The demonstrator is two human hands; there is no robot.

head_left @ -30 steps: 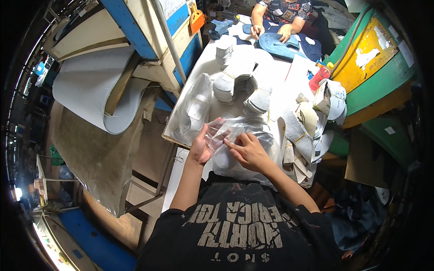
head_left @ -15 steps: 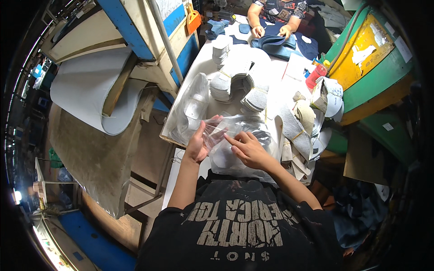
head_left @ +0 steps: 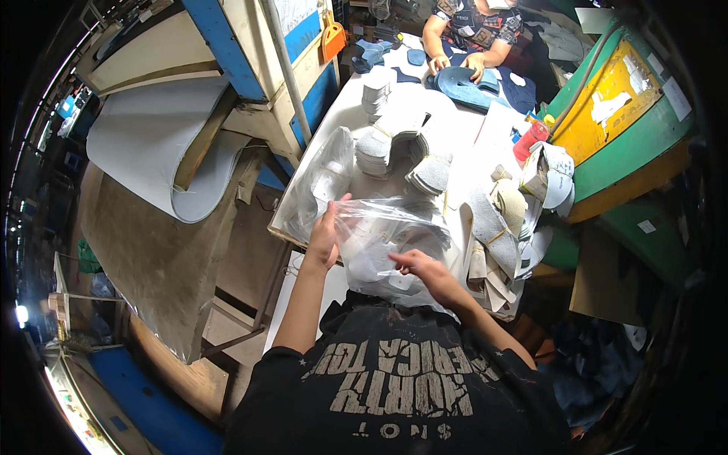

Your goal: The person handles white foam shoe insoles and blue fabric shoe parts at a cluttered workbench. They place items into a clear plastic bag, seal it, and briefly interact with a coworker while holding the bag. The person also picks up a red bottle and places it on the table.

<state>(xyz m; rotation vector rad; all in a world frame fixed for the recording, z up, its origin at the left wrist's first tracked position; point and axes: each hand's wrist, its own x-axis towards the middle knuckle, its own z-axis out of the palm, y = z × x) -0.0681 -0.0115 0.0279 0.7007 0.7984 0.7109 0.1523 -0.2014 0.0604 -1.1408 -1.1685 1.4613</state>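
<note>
A clear plastic bag point(head_left: 371, 239) is stretched out in front of me near the table's close edge, its top rim raised. My left hand point(head_left: 324, 241) grips the bag's left side, with some fingers behind the film. My right hand point(head_left: 426, 271) is at the bag's lower right, fingers curled in and the tips pressed against the film. Pale pieces show through the plastic, though their shape is blurred. Just beyond the bag stand stacks of grey curved felt-like pieces point(head_left: 429, 173), some tied with thin bands.
Left of the stacks lies another filled plastic bag point(head_left: 327, 168). Tied bundles of pale pieces point(head_left: 497, 220) crowd the right edge, near a red cylinder point(head_left: 531, 140). Across the table point(head_left: 472, 144), a person handles a blue curved stack point(head_left: 464, 85). A green-yellow panel point(head_left: 607, 114) rises at right.
My hands have moved apart; the right one went down and its fingers curled. The bag's rim is spread wider. Across the table, the person has laid the blue stack flat.
</note>
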